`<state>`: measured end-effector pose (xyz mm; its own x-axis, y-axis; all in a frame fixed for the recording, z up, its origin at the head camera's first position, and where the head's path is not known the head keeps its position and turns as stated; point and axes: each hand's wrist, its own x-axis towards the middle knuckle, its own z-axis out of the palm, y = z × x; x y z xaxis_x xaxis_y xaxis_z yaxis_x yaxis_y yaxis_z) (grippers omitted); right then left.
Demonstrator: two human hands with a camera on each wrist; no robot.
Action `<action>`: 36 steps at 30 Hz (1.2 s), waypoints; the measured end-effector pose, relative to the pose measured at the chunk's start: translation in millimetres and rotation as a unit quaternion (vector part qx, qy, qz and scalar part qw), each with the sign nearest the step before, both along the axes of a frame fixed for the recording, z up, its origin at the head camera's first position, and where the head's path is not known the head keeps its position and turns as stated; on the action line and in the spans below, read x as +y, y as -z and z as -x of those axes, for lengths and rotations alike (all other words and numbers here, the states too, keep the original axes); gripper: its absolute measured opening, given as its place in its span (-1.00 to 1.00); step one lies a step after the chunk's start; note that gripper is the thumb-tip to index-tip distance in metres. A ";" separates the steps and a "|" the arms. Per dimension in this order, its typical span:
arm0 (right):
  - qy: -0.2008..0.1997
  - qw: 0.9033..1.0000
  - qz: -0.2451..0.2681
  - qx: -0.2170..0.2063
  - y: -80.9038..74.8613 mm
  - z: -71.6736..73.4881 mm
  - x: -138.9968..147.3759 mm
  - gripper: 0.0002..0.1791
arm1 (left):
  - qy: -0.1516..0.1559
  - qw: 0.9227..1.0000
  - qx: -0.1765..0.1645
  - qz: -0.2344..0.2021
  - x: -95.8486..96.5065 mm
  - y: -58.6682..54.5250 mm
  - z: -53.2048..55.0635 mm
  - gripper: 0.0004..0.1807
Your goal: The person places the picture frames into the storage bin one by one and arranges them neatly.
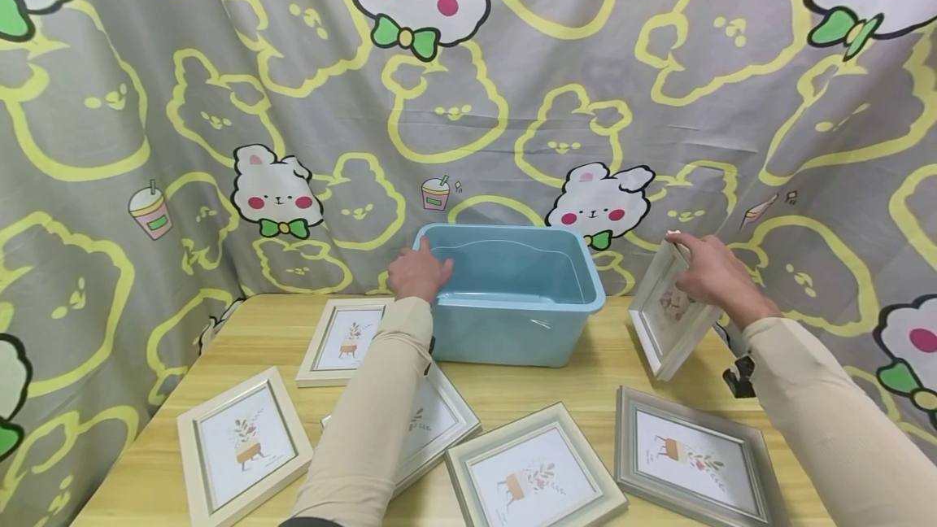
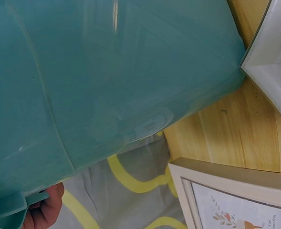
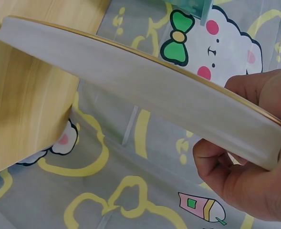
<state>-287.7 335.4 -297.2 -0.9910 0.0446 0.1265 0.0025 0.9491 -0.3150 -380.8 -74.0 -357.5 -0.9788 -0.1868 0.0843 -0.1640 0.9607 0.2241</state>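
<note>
A light blue plastic bin (image 1: 505, 336) stands at the back of the wooden table. My left hand (image 1: 420, 271) holds its left rim; in the left wrist view the fingers (image 2: 47, 210) curl under the lip. To the right of the bin, my right hand (image 1: 721, 275) grips the upper edge of a white picture frame (image 1: 681, 348), which is tilted, with its lower corner close over the table. From the right wrist view, thumb and fingers pinch the frame's pale side edge (image 3: 145, 90) from both faces.
Several picture frames lie face up: a cream one (image 1: 245, 444) at left, a white one (image 1: 315, 356) behind it, one partly under my left sleeve (image 1: 446, 429), a greenish-cream one (image 1: 538, 470), a grey one (image 1: 695, 462). A patterned curtain (image 1: 468, 128) hangs behind the table.
</note>
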 end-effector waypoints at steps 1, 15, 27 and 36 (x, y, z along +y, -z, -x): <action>0.000 1.000 -0.001 0.001 -0.2 0.0 -0.6 -0.14 | 0.000 1.000 -0.001 -0.001 -0.2 -0.2 -0.2 -0.15; -0.009 0.999 -0.020 0.030 -5.7 -3.5 -7.5 -0.08 | 0.001 1.000 -0.004 -0.004 0.2 -2.0 -1.6 -0.15; -0.022 0.998 -0.029 0.051 -15.5 -7.4 -25.1 -0.09 | 0.003 1.000 -0.001 -0.001 0.3 -1.9 -2.1 -0.15; -0.024 0.998 -0.021 0.057 -26.7 -5.3 -30.9 -0.07 | 0.004 1.000 -0.005 0.001 -1.1 -1.2 -0.9 -0.14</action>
<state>-282.3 304.6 -270.5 -0.9710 -0.0110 0.2389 -0.0772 0.9599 -0.2696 -379.9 -75.1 -356.3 -0.9811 -0.1781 0.0757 -0.1577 0.9625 0.2207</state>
